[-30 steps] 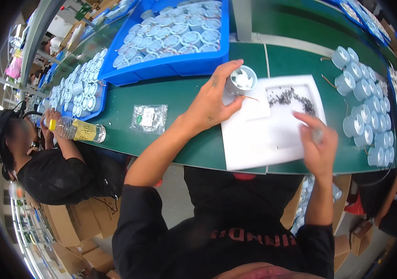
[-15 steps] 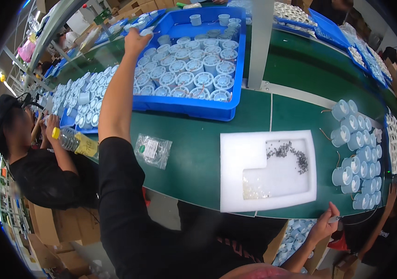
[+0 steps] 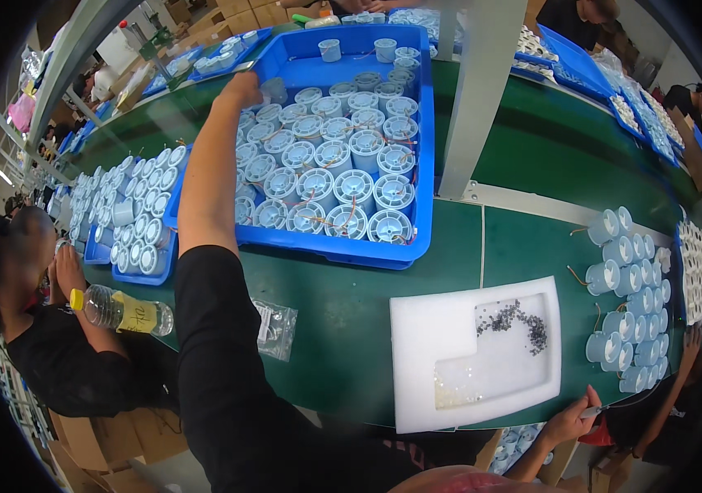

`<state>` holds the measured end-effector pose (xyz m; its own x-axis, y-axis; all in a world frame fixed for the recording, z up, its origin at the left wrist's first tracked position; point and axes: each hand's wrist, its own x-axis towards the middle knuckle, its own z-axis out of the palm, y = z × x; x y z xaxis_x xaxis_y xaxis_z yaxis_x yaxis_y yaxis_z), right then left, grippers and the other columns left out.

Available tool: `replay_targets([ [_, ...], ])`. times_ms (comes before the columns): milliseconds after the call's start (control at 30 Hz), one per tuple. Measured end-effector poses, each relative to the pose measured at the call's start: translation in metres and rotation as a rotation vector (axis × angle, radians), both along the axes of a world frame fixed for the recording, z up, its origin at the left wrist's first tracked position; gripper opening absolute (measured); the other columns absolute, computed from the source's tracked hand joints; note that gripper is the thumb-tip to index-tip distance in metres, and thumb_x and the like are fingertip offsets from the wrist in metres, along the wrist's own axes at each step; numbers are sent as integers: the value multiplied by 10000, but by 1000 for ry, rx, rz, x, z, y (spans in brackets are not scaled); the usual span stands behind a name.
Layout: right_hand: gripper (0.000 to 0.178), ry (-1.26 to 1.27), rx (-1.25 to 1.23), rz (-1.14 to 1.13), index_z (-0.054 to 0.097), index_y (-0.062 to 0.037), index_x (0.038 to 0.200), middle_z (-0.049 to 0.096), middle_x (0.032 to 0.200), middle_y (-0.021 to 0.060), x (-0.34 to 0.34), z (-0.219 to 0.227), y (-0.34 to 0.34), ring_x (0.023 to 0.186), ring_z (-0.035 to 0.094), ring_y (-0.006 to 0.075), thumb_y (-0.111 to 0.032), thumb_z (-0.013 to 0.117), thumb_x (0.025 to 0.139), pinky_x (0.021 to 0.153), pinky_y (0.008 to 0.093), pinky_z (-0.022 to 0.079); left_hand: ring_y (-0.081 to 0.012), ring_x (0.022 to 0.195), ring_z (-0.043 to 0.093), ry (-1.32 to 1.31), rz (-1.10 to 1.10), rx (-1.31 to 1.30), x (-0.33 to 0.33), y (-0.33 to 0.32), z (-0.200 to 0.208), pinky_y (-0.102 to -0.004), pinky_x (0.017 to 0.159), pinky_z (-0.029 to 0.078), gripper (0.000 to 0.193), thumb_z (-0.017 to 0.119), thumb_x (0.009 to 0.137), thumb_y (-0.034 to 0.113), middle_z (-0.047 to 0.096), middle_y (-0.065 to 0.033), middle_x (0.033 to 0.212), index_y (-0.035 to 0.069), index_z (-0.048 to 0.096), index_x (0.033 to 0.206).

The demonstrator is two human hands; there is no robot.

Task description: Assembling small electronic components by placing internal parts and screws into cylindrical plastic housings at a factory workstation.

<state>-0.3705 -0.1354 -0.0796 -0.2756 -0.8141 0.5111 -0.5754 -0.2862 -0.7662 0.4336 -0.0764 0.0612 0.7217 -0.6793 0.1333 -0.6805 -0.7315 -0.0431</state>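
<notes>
My left hand [image 3: 242,90] reaches over the far left part of a large blue tray [image 3: 330,253]. Its fingers close around a light-blue plastic cup [image 3: 272,90], partly hidden by the hand. Rows of similar lidded cups with thin wires fill much of the tray. Low at the right, by the table's near edge, my right hand [image 3: 571,422] is closed round a slim grey pen-like tool [image 3: 591,412] with a thin cable; its kind is unclear. Beside that hand lies a white foam block [image 3: 416,345], whose recess holds small dark parts [image 3: 536,335] and small pale pieces [image 3: 454,386].
Light-blue cups [image 3: 614,324] stand grouped at the table's right. A clear plastic bag [image 3: 277,330] and a yellow-capped bottle [image 3: 125,311] lie left. A metal post [image 3: 474,107] rises behind the table. A co-worker [image 3: 55,345] sits left, near another cup-filled blue tray [image 3: 166,267].
The view has shifted, so the table and trays appear lower. My left hand has brought the cup from the tray's far left rim down among the other cups. My right hand keeps the tool.
</notes>
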Motion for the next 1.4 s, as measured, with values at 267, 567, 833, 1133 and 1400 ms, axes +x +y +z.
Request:
replay_targets([
  [267, 196, 81, -49, 63, 632, 52, 994, 611, 920, 102, 1, -5, -1, 803, 536, 167, -49, 491, 905, 739, 277, 438, -379, 1071, 584, 165, -73, 13, 5, -1, -15, -405, 917, 467, 367, 574, 737, 197, 623, -257, 1094, -12, 662, 1025],
  [567, 426, 495, -161, 342, 569, -65, 1230, 552, 1104, 174, 55, 91, -65, 940, 582, 368, 3, 557, 810, 802, 400, 483, -333, 1035, 617, -125, -460, -366, -58, 22, 19, -379, 905, 475, 372, 524, 840, 99, 634, -211, 1108, -10, 578, 1192],
  [833, 131, 836, 144, 238, 577, -12, 889, 585, 873, 187, 36, 93, -64, 733, 594, 380, -118, 611, 820, 621, 457, 474, -317, 919, 633, 56, -1018, -550, -370, 61, 40, -345, 801, 495, 319, 541, 762, -67, 642, -164, 1035, 15, 610, 1063],
  [1133, 210, -920, 618, 1061, 590, -26, 915, 522, 656, -23, 94, 135, 22, 493, 419, 37, -227, 546, 955, 428, 193, 325, -275, 1154, 536, 1314, -1100, -627, -509, 45, -3, -380, 988, 416, 568, 665, 813, 104, 542, -146, 1264, 12, 464, 1336],
  [1400, 410, -277, 486, 1049, 527, 26, 1229, 599, 820, 31, 112, 126, 12, 596, 479, 47, -198, 621, 899, 487, 184, 371, -236, 1160, 535, 1625, -814, -915, -474, 51, -33, -362, 1006, 414, 573, 625, 837, 257, 521, -134, 1279, 13, 458, 1327],
])
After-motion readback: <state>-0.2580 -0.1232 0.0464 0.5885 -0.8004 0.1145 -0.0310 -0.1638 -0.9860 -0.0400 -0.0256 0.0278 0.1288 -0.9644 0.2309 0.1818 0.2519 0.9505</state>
